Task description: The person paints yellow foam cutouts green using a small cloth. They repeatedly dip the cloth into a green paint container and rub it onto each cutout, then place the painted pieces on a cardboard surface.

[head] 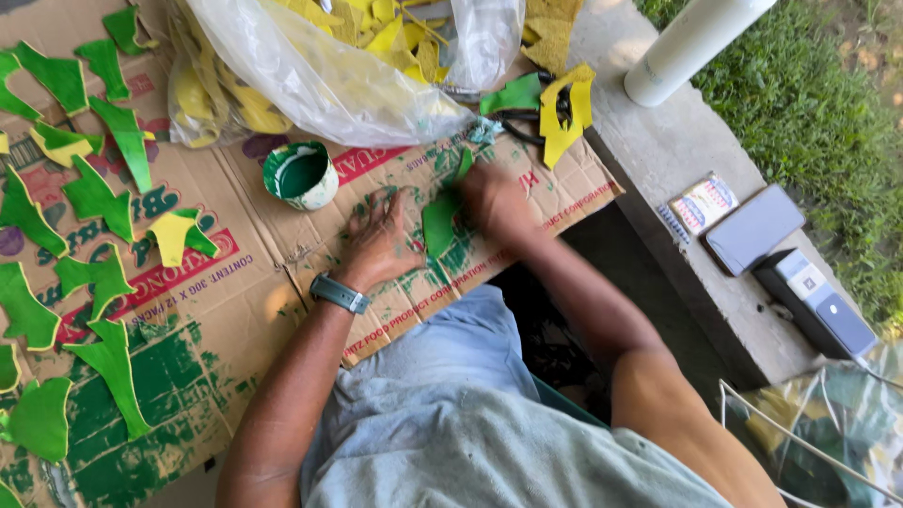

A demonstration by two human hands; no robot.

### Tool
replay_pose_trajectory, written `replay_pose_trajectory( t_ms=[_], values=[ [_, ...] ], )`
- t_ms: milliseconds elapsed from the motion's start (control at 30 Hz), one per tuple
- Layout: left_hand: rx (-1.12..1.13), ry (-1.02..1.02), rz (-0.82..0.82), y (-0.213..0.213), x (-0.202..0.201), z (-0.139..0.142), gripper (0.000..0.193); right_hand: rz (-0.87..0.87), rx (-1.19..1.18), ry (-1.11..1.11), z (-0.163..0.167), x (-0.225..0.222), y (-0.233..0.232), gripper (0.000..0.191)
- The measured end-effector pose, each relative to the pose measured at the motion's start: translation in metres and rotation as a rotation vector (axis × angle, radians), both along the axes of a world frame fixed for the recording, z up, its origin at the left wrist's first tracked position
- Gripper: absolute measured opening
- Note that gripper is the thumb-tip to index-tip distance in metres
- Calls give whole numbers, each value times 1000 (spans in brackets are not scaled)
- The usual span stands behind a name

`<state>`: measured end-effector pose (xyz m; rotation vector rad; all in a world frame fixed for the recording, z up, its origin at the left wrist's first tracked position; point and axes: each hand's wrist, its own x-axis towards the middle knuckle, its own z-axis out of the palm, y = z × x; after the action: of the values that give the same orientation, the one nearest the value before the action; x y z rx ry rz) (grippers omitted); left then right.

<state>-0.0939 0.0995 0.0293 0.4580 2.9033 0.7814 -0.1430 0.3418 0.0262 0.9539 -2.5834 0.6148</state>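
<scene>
Flattened cardboard (235, 310), smeared with green paint, covers the work surface in the head view; grass (818, 122) and a concrete ledge (658, 141) lie to the right. On the ledge rest a white cylinder (691, 42), a small packet (704, 202), a dark phone (754, 229) and a boxy device (816, 303), all near one another.

Green-painted cutouts (94, 202) are spread over the left of the cardboard, some showing yellow patches; a clear plastic bag (329, 75) of yellow pieces sits at the top; a small cup of green paint (301, 174) stands just below it, near the hands.

Left hand (381, 240), a watch at its wrist, lies flat with fingers spread, pressing the cardboard right beside a green leaf-shaped piece (439, 221), its fingertips at that piece's edge; it grips nothing. Right hand (494, 202) is curled over the upper end of that same piece; whether it holds a brush or only the piece I cannot tell, being blurred. Scissors (517, 122) lie above it, beside a yellow cutout (564, 113).
</scene>
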Motion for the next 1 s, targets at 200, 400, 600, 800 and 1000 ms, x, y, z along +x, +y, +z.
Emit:
replay_pose_trajectory(
  t_ms=[200,400,600,800,1000],
  values=[
    [93,18,-13,-2,3,2,115,-262,-294,-58,20,-42,49,20],
    [87,-2,-7,-5,9,2,104,-67,-204,-120,17,-4,-9,15],
    [177,107,-33,-7,13,1,92,204,-109,-185,20,37,-35,22],
    [74,-40,-119,-11,12,14,100,333,-94,-335,29,52,-25,23],
    [46,-122,-164,-19,8,20,122,463,-319,-865,52,50,24,18]
  ],
)
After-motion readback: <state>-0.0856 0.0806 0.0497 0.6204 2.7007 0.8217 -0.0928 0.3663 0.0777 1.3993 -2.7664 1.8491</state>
